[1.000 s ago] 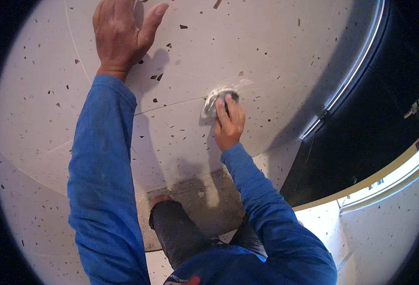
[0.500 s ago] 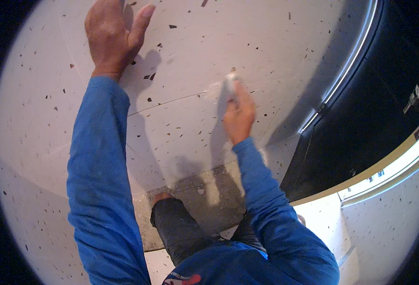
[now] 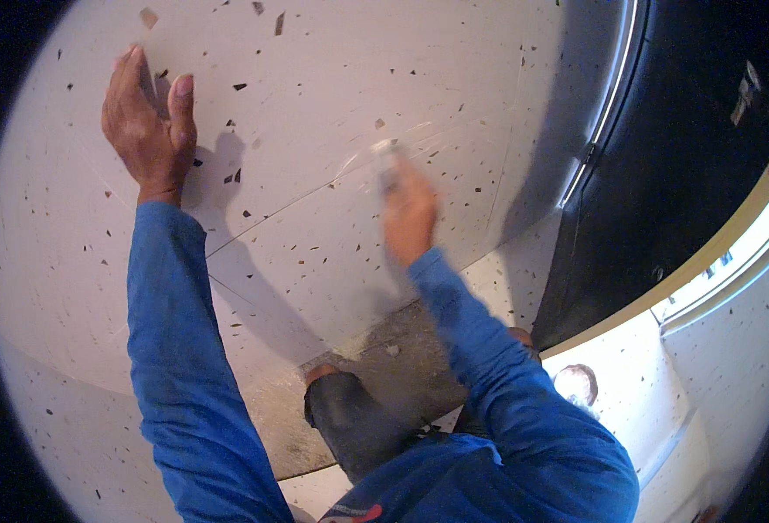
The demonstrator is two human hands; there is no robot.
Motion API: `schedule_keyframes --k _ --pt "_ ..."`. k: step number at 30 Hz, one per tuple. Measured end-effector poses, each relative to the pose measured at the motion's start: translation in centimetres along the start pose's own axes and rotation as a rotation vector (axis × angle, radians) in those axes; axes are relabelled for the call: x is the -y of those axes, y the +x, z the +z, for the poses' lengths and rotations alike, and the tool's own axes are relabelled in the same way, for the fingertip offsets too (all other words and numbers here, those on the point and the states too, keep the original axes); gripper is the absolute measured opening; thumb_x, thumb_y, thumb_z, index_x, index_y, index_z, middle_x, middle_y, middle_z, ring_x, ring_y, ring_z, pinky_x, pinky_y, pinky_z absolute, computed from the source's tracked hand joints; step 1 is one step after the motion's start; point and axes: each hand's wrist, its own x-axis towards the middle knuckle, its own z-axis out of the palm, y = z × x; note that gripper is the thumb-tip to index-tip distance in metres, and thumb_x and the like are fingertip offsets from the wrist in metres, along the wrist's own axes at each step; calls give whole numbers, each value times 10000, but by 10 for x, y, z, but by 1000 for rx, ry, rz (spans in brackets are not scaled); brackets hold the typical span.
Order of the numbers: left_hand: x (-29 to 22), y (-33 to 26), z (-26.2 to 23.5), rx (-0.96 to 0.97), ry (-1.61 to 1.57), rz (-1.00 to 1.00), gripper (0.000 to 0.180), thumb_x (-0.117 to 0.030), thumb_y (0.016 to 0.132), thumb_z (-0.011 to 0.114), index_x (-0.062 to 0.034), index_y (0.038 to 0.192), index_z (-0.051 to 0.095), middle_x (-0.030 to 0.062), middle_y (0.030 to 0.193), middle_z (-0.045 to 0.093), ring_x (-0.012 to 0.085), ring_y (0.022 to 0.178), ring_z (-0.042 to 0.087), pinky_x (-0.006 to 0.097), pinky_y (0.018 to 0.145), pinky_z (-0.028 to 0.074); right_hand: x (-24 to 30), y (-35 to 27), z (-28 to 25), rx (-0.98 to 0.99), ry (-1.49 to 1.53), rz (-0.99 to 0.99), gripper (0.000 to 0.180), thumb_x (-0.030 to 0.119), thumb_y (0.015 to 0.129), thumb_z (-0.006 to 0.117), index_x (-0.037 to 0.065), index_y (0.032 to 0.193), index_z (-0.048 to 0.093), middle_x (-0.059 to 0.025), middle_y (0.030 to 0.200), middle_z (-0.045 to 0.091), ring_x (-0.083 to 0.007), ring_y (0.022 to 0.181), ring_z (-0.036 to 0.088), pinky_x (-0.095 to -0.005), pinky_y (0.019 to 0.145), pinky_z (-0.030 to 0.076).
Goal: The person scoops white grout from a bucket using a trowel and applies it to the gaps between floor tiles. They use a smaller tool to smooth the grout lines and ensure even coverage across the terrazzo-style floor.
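A white speckled surface [image 3: 315,105] is crossed by a thin seam [image 3: 271,213]; at the right, a dark panel [image 3: 672,174] is edged by a bright strip [image 3: 615,83]. In a round pale object [image 3: 576,383], no contents can be distinguished. The blurred pad [image 3: 388,164] is gripped in the right hand [image 3: 412,213] near the seam, pointed away from the body; its long axis cannot be told. The left hand [image 3: 147,131] is held open.

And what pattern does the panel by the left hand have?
The panel is pale with scattered dark and brown flecks, clearest in the head view.
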Motion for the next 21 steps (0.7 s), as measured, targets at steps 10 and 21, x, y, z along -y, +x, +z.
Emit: schedule_keyframes --k 10,21 --pt "4 -10 11 54 -200 -91 549 -407 937 553 -15 1316 483 181 1309 549 331 1253 484 430 1066 326 -22 1 -40 15 122 268 331 93 867 594 -9 1181 608 -217 1091 647 -382 992 604 -436 883 467" --pt "-3 0 7 80 -78 26 580 -426 934 550 39 1278 504 230 1276 555 378 1191 523 451 1021 392 9 -28 -6 174 173 46 410 -20 805 586 38 1210 599 -176 1166 635 -354 1049 594 -439 929 445"
